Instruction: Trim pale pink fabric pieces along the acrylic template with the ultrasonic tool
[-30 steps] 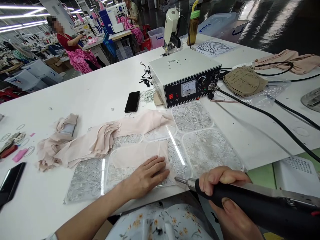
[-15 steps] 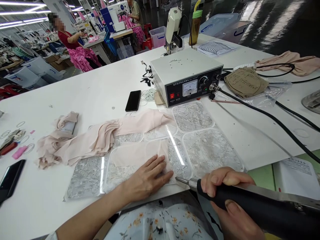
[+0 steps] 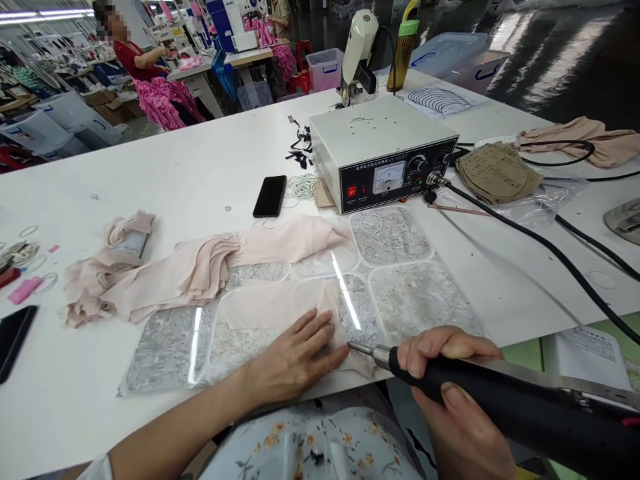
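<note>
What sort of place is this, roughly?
Probably a garment factory or sewing workshop: a blue-and-white sewing machine stands in the background, bright pink fabric is heaped against a person beyond the white table, and pale pink fabric pieces lie in overlapping layers closer in.

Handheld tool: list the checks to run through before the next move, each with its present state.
1. Right grip wrapped around the handheld tool: ok.
2. Left grip flat on the fabric strip: ok.
3. Left thumb well clear of the tip: not ok, right beside it.
4. Tip pressing on fabric: cannot tell.
5. Plug attached to the control box: ok.
6. Red switch lit: ok, it looks bright.
</note>
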Demonstrator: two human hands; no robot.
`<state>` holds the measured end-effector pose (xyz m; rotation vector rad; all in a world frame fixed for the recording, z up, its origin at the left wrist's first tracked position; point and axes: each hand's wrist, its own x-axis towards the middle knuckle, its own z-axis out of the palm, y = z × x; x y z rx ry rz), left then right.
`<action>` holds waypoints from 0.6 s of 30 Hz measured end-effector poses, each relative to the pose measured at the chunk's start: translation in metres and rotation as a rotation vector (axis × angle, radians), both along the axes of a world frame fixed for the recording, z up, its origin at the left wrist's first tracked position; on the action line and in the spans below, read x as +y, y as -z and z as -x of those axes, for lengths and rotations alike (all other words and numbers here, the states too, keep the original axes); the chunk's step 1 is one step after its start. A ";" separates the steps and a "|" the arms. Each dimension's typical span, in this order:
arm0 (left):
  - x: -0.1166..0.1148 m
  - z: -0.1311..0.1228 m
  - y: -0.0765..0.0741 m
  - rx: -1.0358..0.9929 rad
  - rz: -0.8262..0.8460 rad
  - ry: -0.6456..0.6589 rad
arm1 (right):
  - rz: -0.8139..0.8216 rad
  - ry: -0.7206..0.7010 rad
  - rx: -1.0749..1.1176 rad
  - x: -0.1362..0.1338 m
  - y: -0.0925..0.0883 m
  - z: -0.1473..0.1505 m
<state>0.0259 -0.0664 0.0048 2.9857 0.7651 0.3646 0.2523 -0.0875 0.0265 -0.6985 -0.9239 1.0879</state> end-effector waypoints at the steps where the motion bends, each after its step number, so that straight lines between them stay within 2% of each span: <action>1: 0.000 0.000 0.000 -0.001 0.001 -0.001 | 0.004 -0.004 0.000 0.001 0.000 0.000; 18: -0.001 0.000 0.002 -0.001 0.008 -0.004 | -0.001 0.013 -0.021 -0.001 -0.004 0.002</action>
